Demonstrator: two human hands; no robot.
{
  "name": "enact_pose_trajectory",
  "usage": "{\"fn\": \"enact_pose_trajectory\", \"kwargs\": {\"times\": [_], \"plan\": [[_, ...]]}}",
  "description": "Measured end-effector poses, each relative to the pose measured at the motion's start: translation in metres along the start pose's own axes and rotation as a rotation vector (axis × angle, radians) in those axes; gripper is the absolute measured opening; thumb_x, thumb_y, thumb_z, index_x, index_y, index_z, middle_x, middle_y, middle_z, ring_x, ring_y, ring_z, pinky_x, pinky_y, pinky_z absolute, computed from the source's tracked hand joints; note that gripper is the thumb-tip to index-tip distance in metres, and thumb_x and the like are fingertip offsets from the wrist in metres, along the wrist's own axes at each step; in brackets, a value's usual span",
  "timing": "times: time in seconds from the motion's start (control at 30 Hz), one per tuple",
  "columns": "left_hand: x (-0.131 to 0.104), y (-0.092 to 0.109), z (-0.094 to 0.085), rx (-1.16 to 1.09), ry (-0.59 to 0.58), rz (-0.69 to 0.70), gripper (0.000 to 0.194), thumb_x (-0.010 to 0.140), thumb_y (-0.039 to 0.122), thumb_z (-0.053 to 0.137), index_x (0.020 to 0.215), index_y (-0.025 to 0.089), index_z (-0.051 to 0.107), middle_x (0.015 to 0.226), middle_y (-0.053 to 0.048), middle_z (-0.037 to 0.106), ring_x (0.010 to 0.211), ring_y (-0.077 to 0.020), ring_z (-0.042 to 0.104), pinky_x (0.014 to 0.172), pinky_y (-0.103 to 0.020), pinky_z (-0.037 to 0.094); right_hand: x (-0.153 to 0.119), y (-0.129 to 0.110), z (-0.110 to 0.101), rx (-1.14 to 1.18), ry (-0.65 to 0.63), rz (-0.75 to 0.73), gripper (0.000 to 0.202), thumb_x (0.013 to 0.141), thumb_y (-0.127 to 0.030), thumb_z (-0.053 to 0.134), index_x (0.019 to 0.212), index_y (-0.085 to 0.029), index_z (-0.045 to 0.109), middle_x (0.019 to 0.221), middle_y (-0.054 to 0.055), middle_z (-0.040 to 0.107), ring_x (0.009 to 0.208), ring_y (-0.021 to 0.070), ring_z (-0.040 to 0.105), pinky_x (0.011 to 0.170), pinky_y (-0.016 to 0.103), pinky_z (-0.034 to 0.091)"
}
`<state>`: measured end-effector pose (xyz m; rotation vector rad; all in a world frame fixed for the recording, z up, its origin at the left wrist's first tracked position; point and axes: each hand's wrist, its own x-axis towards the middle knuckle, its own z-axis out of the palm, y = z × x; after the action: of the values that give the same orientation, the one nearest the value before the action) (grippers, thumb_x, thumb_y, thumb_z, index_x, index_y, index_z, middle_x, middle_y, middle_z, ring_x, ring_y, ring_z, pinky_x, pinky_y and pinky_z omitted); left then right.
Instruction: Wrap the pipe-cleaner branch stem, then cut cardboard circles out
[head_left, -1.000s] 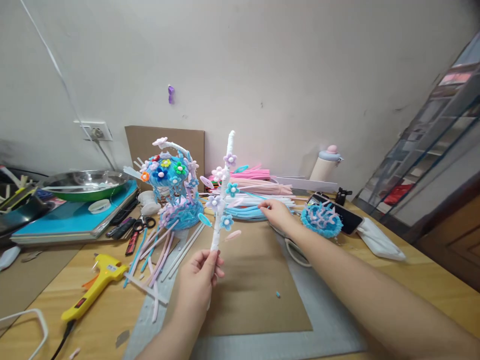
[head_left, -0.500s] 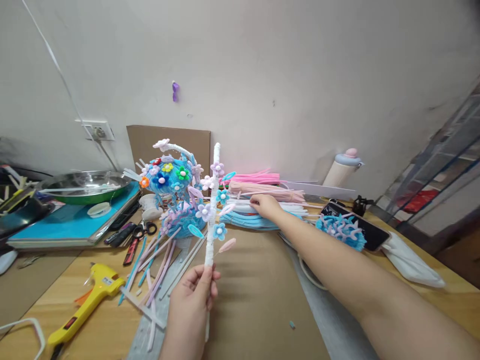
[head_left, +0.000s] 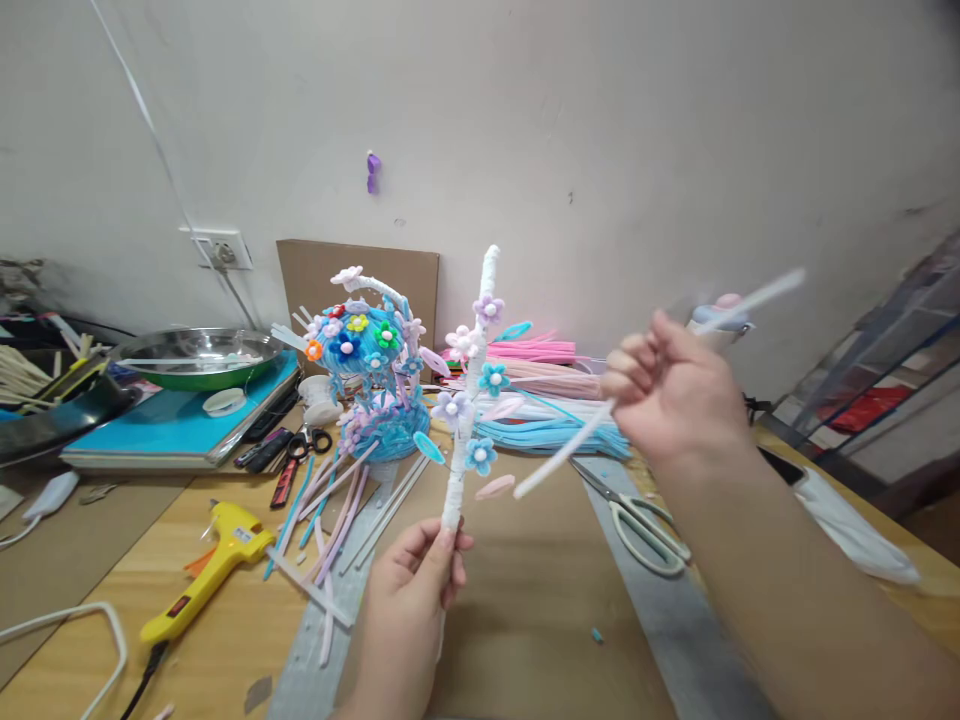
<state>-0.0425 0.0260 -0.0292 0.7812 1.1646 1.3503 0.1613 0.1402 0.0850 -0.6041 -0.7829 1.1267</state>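
Observation:
My left hand is closed round the lower end of a white-wrapped stem, which stands nearly upright with small pink, lilac and blue flowers and leaves along it. Raised at the right, my right hand is closed on a white pipe cleaner, whose two ends stick out on either side, slightly blurred. Behind the hands lie bundles of pink pipe cleaners and blue ones. A blue figure covered in colourful flowers stands left of the stem.
A yellow glue gun lies at the left, near loose pipe cleaners and black scissors. Pale-handled scissors rest below my right hand. A metal bowl sits on a blue book. A bottle stands at the back right.
My right hand has come up and toward me from the bundles, now with a white pipe cleaner in it. The view has shifted, and the held stem appears further right and more tilted.

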Motion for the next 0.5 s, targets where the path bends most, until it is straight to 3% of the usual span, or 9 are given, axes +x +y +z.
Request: {"fn": "enact_pose_trajectory", "kwargs": {"times": [0.07,0.17,0.23,0.37,0.5], "plan": [[-0.002,0.0,0.001,-0.022,-0.01,0.007,0.023,0.075,0.036,0.064,0.082,0.014,0.065,0.064,-0.001,0.061,0.048,-0.0035,0.04,0.043,-0.015,0.028,-0.047,0.005,-0.002,0.079,0.005,0.294,0.039,0.072,-0.027,0.066,0.057,-0.019,0.031,0.051,-0.009,0.024,0.041,0.0042,0.021,0.035,0.017,0.014],[-0.006,0.0,0.004,-0.057,-0.014,0.004,0.023,0.074,0.035,0.065,0.08,0.013,0.064,0.065,-0.002,0.062,0.046,-0.0029,0.039,0.042,-0.015,0.027,-0.112,0.044,-0.011,0.052,0.078,0.437,0.032,0.067,-0.034,0.073,0.061,-0.017,0.047,0.056,-0.006,0.038,0.045,0.0035,0.028,0.037,0.016,0.018],[-0.007,-0.002,0.007,-0.051,-0.035,0.005,0.024,0.073,0.035,0.066,0.077,0.012,0.062,0.061,-0.001,0.06,0.044,-0.003,0.038,0.041,-0.015,0.027,-0.141,0.073,-0.013,-0.06,0.039,0.532,0.028,0.064,-0.036,0.076,0.073,-0.014,0.06,0.055,-0.006,0.041,0.047,0.0033,0.03,0.04,0.016,0.022],[-0.011,-0.01,0.011,-0.042,-0.097,0.013,0.024,0.073,0.036,0.064,0.071,0.013,0.059,0.05,0.004,0.05,0.042,-0.0038,0.037,0.041,-0.015,0.028,-0.162,0.101,-0.006,-0.069,-0.028,0.573,0.038,0.062,-0.038,0.077,0.088,-0.014,0.064,0.058,-0.004,0.052,0.045,0.0029,0.033,0.041,0.016,0.022],[-0.015,-0.016,0.016,-0.042,-0.129,0.018,0.025,0.071,0.036,0.066,0.067,0.014,0.057,0.048,0.006,0.048,0.043,-0.0036,0.037,0.041,-0.014,0.029,-0.158,0.101,-0.003,-0.06,-0.034,0.549,0.032,0.062,-0.036,0.076,0.08,-0.014,0.063,0.059,-0.003,0.055,0.047,0.0046,0.044,0.039,0.015,0.024]]}}
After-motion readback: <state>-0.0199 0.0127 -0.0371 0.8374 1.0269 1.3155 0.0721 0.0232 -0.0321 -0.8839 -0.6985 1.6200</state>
